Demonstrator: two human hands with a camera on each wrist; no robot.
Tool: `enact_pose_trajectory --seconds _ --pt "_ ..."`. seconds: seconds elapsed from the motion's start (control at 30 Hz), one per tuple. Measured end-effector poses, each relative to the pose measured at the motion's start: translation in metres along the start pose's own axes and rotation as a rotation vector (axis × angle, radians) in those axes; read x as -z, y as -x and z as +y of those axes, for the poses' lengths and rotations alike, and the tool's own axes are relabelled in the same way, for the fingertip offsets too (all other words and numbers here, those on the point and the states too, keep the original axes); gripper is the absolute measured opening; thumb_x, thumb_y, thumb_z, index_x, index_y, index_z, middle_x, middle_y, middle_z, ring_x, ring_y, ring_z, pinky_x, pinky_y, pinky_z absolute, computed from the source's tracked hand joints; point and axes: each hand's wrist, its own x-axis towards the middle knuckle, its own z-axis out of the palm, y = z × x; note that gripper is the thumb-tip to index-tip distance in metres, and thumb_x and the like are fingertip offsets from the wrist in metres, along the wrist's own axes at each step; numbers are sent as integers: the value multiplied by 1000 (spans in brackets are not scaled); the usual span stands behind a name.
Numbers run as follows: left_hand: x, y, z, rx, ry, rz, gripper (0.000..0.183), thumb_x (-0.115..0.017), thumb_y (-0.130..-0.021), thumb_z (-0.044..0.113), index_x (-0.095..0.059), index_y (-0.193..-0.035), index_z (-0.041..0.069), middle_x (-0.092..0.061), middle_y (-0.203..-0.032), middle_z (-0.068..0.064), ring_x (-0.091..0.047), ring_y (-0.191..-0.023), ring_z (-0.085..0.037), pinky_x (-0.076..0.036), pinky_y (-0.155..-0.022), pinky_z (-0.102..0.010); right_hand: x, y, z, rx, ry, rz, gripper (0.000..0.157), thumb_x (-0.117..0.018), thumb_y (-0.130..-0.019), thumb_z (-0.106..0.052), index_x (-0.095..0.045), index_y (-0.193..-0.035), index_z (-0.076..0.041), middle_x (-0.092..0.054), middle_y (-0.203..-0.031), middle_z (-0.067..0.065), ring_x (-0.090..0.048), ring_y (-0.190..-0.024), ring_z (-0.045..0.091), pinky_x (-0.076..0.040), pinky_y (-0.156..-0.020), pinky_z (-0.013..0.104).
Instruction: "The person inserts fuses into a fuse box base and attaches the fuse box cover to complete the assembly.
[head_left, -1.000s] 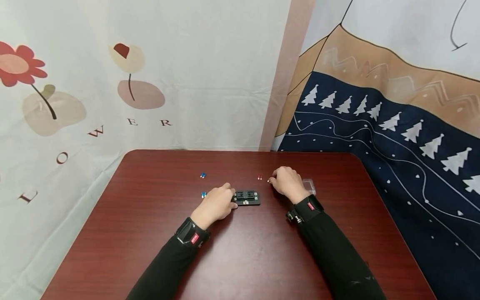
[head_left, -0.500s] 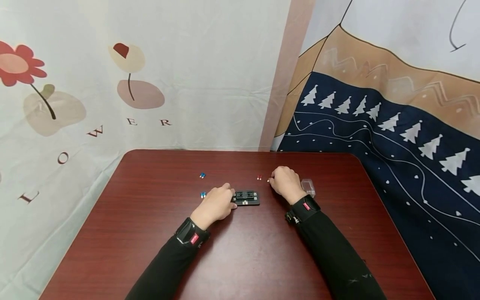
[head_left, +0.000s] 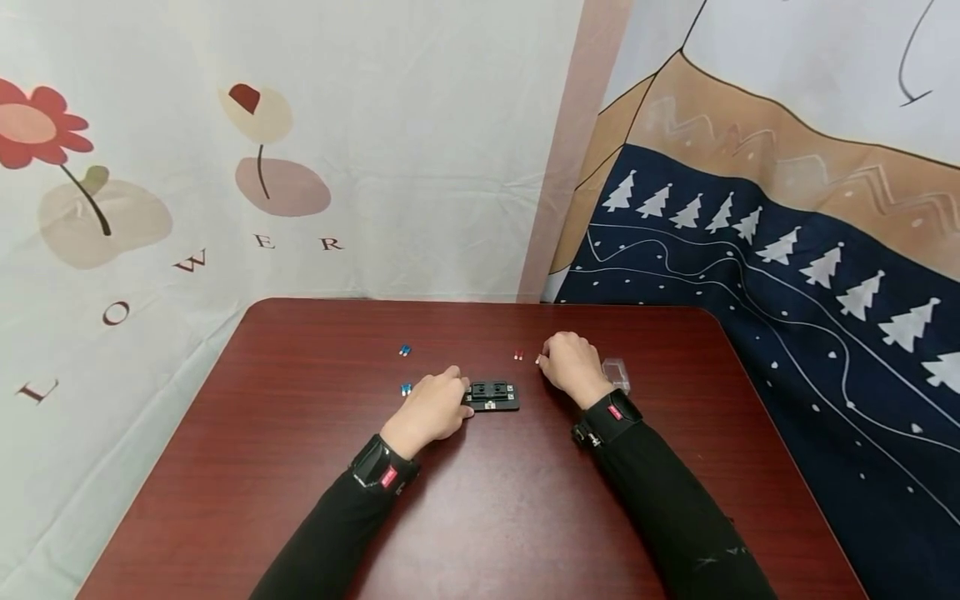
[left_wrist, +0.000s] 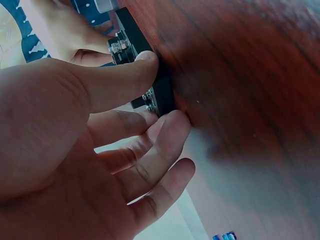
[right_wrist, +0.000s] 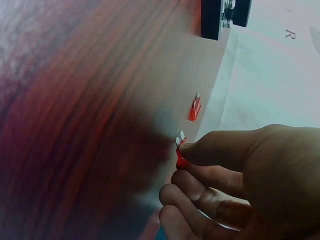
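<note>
My left hand (head_left: 429, 410) grips the left end of a black fuse block (head_left: 492, 396) on the table, thumb on the near side. Metal screw terminals show on the block in the left wrist view. Between thumb and forefinger, my right hand (head_left: 573, 367) pinches a red blade fuse (right_wrist: 181, 161), its two metal prongs pointing out past the fingertips. Another red blade fuse (right_wrist: 195, 108) lies on the table just beyond, to the left of this hand in the head view, where it looks tiny (head_left: 518, 355).
Blue blade fuses (head_left: 405, 350) lie at the back left, with more blue fuses (head_left: 406, 389) beside my left hand. A small clear plastic box (head_left: 617, 374) stands right of my right hand. Printed curtains hang behind the reddish-brown table (head_left: 315, 333).
</note>
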Motion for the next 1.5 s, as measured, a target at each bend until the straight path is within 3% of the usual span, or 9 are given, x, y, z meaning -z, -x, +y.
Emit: enact_pose_trajectory --seconds 0.27,0.53,0.8,1.07,1.5 --pt "1 0 -3 8 12 12 42 -75 -97 32 -72 -128 5 -62 -112 -9 -68 -83 -31 -59 -80 -46 3 2 -4 26 -68 57 13 -72 -96 -18 -81 -93 -9 -75 -95 10 -69 -83 32 -59 -73 51" --pt "2 0 -3 0 31 13 41 -76 -96 31 -72 -126 4 -62 -109 -8 -69 -87 -32 -60 -79 -47 11 12 -23 193 -98 87 13 -72 -96 -16 -81 -100 -7 -71 -97 7 -68 -84 27 -59 -74 47" --pt "1 -1 -4 -7 32 10 41 -76 -97 30 -72 -127 3 -62 -112 -9 -71 -92 -33 -60 -83 -47 6 22 -44 316 -88 25 10 -72 -96 -17 -81 -98 -13 -68 -93 0 -66 -84 19 -59 -74 41" --pt "0 0 -5 -19 39 9 41 -77 -96 30 -72 -126 3 -62 -109 -8 -71 -92 -31 -60 -83 -46 3 27 -53 385 -58 -38 9 -73 -96 -19 -81 -98 -15 -69 -95 -2 -67 -87 18 -58 -77 40" --pt "0 -2 -4 -16 38 -4 41 -76 -97 29 -72 -128 2 -63 -111 -9 -70 -92 -29 -60 -83 -45 2 26 -55 409 2 -37 10 -74 -95 -21 -81 -100 -15 -69 -97 -2 -70 -88 19 -59 -75 41"
